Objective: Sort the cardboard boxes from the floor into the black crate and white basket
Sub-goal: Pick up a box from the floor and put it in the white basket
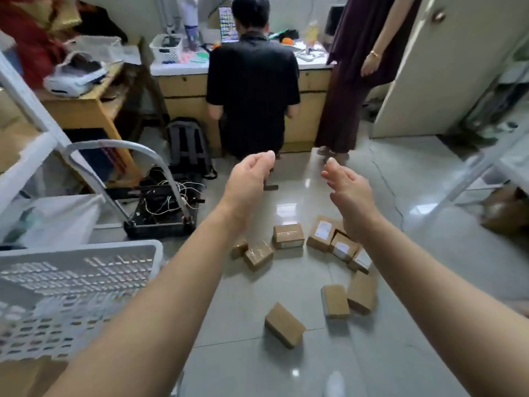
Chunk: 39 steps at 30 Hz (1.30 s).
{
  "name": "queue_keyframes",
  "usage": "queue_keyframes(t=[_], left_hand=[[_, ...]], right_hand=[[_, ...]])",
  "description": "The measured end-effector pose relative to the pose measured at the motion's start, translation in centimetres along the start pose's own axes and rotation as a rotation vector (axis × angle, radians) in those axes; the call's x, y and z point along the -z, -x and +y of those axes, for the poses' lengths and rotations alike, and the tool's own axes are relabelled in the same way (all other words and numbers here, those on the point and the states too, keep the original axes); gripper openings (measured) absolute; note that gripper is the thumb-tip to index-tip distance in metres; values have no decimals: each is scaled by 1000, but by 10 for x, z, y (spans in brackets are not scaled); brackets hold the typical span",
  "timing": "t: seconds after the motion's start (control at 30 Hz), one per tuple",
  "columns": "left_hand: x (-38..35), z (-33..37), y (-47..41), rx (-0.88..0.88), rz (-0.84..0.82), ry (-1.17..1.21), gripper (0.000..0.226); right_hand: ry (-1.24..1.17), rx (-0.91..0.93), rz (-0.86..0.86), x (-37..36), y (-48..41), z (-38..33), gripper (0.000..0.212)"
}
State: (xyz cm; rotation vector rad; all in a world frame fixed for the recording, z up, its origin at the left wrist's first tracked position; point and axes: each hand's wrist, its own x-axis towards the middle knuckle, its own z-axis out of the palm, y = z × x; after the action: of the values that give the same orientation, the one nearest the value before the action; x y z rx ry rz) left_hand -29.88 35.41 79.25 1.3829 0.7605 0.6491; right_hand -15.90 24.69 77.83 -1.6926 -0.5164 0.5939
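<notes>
Fingers [264, 156] of the left hand [249, 173] loosely curved, thumb apart, nothing in them. Fingers [332, 165] of the right hand [347, 190] likewise relaxed and spread, empty. Both bare forearms reach forward, palms turned toward each other, hands held up over the glossy grey tiled floor [286, 368]. Small brown cardboard boxes scattered on that floor below and ahead of the arms: one plain box [287, 235] mid-cluster; a box wrapped in clear tape [259, 255] just left of it; a smaller box [239, 249] partly hidden by the left forearm. To the right, three boxes with white labels [322, 232] packed close together, the nearest partly behind the right forearm. Nearer the camera, two plain boxes side by side [335, 300] and one lone box tilted on an edge [283, 325]. White perforated plastic basket [86, 249] at lower left, beside the left forearm; no box seen in it. Black plastic crate [160, 229] farther back on the left, tangled wires lying in it, a curved grey tube [120, 146] arching over it. Beyond: grey backpack [187, 144] against the wooden counter [183, 93], a person in a black shirt [252, 81] low to the floor and facing the counter, a standing person in a dark maroon dress [352, 81], a white door [446, 67] at right.
</notes>
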Motion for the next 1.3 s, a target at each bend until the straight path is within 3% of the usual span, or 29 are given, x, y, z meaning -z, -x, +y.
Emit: queue_keyframes(t=[0.1,0.27,0.4,0.67,1.07,1.2,1.3], left_hand=[[-69,-11,-18,37,-40,-32,19],[-165,-36,-53,128,-34,-45,35],[-215,-65,-71,200,-19,-36,24],[-241,-109,-96,328,35,-73,24],[-310,-174,-147,484,-88,-43,22],[-330,-211,-160,551,-10,-4,24],[-353,-255,-166,600,82,38,27]], right_hand=[[-9,-60,84,65,-23,22,36],[-2,-144,123,152,-70,56,36],[-8,-202,102,191,-104,83,30],[-39,-343,90,206,-141,132,30],[121,-433,109,254,-205,200,28],[198,-470,19,268,-236,237,37],[245,-497,-69,278,-264,274,32]])
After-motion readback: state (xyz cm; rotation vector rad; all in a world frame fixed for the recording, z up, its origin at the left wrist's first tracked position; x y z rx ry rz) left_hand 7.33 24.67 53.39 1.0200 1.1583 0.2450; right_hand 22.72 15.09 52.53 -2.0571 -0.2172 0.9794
